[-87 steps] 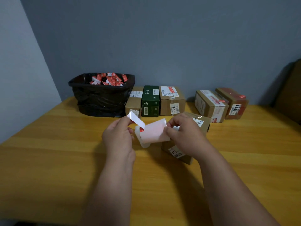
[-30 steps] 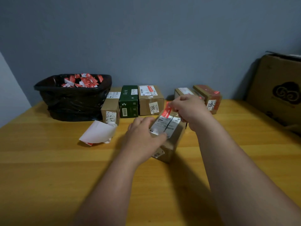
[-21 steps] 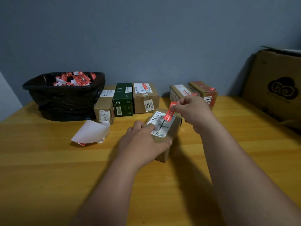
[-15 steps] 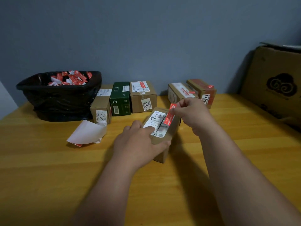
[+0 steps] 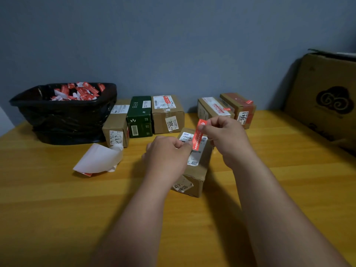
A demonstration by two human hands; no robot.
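A small brown cardboard parcel lies on the wooden table in front of me, with a white shipping label on its top. A red sticker strip stands over that label. My right hand pinches the strip's upper end. My left hand has its fingers curled at the strip's lower end on the parcel top; whether it pinches the strip or presses it down is hidden.
A curled white backing sheet lies left of the parcel. Behind stand a black bin full of red and white scraps, three boxes in a row, and two more parcels. A large cardboard carton stands at the right.
I put the white backing sheet down on the table at the left. Both hands moved to the parcel with the red strip, and the left fingers have now curled at its lower end.
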